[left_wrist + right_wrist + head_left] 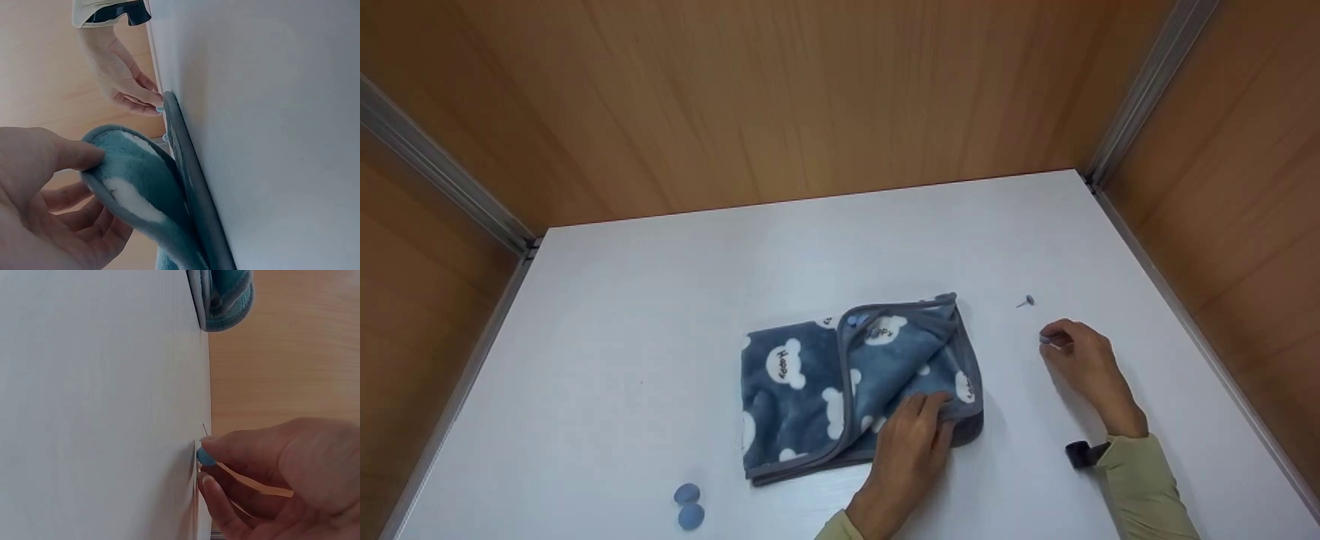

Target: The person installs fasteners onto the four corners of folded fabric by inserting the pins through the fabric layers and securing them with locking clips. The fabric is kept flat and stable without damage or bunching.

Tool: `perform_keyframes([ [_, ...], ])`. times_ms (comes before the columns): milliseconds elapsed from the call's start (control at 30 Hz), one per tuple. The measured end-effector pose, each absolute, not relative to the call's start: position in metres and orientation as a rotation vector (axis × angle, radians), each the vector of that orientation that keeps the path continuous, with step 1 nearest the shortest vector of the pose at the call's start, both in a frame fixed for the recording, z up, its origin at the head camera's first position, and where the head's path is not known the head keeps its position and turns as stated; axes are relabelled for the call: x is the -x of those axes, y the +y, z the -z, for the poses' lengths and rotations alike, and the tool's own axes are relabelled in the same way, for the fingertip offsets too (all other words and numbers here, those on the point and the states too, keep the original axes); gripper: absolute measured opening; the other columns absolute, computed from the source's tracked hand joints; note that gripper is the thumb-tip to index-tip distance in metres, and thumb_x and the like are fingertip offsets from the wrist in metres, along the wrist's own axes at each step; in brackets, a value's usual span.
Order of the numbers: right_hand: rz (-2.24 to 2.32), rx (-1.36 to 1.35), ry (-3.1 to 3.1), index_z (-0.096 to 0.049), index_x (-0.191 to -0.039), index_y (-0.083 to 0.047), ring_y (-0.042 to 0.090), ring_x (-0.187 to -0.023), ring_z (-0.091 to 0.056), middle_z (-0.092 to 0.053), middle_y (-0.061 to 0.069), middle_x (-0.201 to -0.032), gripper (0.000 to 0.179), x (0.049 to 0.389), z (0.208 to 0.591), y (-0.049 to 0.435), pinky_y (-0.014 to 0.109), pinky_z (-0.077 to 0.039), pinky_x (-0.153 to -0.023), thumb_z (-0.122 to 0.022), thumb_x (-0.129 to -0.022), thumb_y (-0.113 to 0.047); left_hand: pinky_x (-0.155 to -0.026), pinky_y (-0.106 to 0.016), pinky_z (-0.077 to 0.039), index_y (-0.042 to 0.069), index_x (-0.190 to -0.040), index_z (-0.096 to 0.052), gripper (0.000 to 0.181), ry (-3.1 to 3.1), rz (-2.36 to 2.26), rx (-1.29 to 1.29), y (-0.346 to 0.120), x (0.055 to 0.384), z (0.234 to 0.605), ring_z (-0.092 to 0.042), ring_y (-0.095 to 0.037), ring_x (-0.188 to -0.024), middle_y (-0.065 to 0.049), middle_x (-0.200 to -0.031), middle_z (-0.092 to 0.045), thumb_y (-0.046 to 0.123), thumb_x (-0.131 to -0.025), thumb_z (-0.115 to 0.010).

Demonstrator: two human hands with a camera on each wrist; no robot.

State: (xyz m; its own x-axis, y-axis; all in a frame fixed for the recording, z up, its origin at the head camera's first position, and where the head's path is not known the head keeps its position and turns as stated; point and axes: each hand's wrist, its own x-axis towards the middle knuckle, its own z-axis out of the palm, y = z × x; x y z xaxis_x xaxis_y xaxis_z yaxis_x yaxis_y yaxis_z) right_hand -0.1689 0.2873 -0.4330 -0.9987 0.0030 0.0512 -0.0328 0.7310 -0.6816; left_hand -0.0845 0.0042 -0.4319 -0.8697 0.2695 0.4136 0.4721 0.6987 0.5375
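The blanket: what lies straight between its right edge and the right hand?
In the head view, the stretch of white tabletop between the blanket and the right hand is bare; the small pin lies farther back, off that line.

Your right hand (309, 475) pinches a small blue piece (206, 456) at the white tabletop (101, 405), a thin pin (205, 429) near it, grey-edged blue cloth (225, 304) well apart.

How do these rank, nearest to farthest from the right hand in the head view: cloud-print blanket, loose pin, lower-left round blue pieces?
1. Loose pin, beyond the right hand
2. Cloud-print blanket, left of the hand
3. Round blue pieces, far left
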Motion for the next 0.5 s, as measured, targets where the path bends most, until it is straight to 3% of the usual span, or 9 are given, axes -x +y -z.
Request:
perform_keyframes([
  [167,-1.116,-0.045,-2.869,-0.066,-0.112,0.007,0.036,-0.101,-0.063,-0.066,0.023,-0.107,0.019,0.1682,0.4347,0.2858,0.033,-0.049,-0.085,-0.069,-0.094,0.002,-0.075,-0.027,-0.056,0.005,-0.114,-0.070,0.024,-2.605,1.024,0.555,0.0032,0.0858,0.4290,-0.069,-0.014,-0.093,-0.006,-0.101,-0.071,0.008,-0.091,-0.076],
  [300,-1.096,-0.081,-2.870,-0.068,-0.108,0.005,0.036,-0.099,-0.063,-0.066,0.020,-0.104,0.015,0.1683,0.4360,0.2848,0.036,-0.049,-0.085,-0.070,-0.093,0.002,-0.072,-0.024,-0.055,0.004,-0.113,-0.069,0.019,-2.536,1.080,0.559,0.0015,0.0880,0.4293,-0.067,-0.009,-0.085,-0.004,-0.094,-0.071,0.009,-0.094,-0.074],
  [500,-1.067,-0.092,-2.881,-0.071,-0.102,0.003,0.032,-0.092,-0.063,-0.067,0.017,-0.098,0.011,0.1679,0.4365,0.2855,0.028,-0.048,-0.079,-0.070,-0.092,0.005,-0.064,-0.020,-0.051,0.006,-0.108,-0.069,0.012,-2.497,1.108,0.534,0.0002,0.0895,0.4301,-0.061,-0.003,-0.073,0.001,-0.082,-0.068,0.010,-0.096,-0.072],
])
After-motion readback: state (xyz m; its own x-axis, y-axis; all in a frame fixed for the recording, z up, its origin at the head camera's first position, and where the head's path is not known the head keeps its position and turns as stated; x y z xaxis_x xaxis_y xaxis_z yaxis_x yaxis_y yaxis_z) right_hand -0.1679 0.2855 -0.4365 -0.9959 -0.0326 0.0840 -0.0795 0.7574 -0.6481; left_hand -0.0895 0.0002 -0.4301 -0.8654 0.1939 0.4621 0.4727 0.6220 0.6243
